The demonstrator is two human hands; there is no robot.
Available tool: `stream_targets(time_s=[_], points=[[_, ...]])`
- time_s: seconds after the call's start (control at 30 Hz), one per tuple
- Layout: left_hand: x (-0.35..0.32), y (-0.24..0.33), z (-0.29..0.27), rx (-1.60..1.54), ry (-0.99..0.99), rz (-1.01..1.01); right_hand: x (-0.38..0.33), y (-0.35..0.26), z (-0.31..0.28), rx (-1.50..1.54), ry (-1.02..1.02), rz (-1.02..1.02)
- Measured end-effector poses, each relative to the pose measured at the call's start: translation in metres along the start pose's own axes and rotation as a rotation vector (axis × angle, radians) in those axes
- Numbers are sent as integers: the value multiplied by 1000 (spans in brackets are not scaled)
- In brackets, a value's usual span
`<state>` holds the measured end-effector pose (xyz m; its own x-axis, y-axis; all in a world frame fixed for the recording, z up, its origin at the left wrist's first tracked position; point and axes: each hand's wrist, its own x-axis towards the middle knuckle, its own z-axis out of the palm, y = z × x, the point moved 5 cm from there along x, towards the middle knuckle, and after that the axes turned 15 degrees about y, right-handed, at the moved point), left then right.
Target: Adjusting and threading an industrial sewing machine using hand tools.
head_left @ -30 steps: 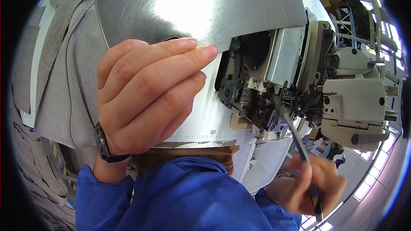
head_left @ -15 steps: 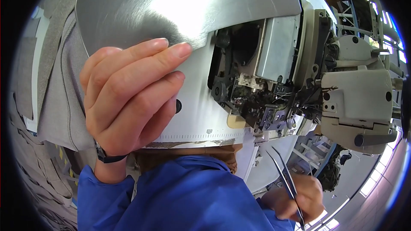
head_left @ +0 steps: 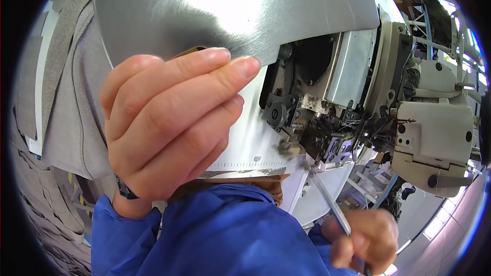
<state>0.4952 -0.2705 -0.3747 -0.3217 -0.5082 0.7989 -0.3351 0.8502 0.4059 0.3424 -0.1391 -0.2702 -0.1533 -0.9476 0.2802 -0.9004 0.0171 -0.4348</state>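
Observation:
My left hand grips the lower edge of a shiny metal cover plate swung open on a white industrial sewing machine. The fingers lie flat across the plate's edge, with a watch at the wrist. Behind the plate the machine's dark inner mechanism is exposed, with lint and threads in it. At the lower right, my right hand pinches a pair of slim metal tweezers. Their tips point up at the underside of the mechanism. My blue sleeves fill the bottom of the view.
A white plate with a printed ruler scale sits below the open cover. Grey fabric hangs at the left. Machine parts and a frame crowd the upper right.
My right hand has brought the tweezers back up toward the mechanism after dropping lower. My left hand still holds the cover plate, and the view has shifted closer.

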Motion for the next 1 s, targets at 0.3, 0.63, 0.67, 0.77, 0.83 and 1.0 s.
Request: stream_targets(time_s=[0.3,0.63,0.67,0.77,0.83,1.0], points=[[-5,3,-2,3,2,13,-13,13,-19,48,265,-165],[-16,-6,7,-46,261,332,3,22,3,-90,-353,-267],[-16,-7,8,-69,258,314,0,27,11,-94,-319,-290],[-18,-5,6,-58,252,307,-13,28,3,-64,-136,-311],[-19,-5,6,-55,240,307,-32,28,-19,-46,-36,-274],[-16,-6,6,-52,225,291,-118,133,-82,13,816,244]])
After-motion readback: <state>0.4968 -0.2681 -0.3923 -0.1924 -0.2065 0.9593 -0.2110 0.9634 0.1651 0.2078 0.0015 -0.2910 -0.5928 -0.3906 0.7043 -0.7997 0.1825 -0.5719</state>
